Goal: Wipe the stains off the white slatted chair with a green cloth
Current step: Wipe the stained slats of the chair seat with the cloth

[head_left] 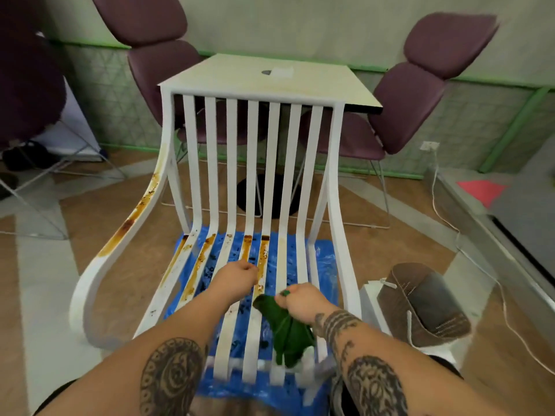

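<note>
The wiping looks barely begun. The white slatted chair [210,163] stands on the floor over a blue plastic sheet [324,259], with its back to a small table [240,79]. Brown stains [263,253] run along several seat slats towards the back edge of the seat, and a longer streak [141,205] runs down the left armrest. The right hand [303,304] holds the green cloth [288,334] just above the front right part of the seat. Its fingers are clamped on a bunched corner, and the rest of the cloth hangs loose towards the seat's front edge. The left hand [235,277] hovers at the middle of the seat, by the near end of a stained slat. Its fingers are curled under, and I cannot tell whether they grip a slat or close on nothing. The step in hand appears to be readying the cloth, not rubbing, since the cloth dangles and does not press on a slat. The next move probably calls for gathering the cloth into a pad under the palm and carrying it forward to the stained slats. It would then be pressed along each slat lengthwise, perhaps with the other hand steadying the chair.
</note>
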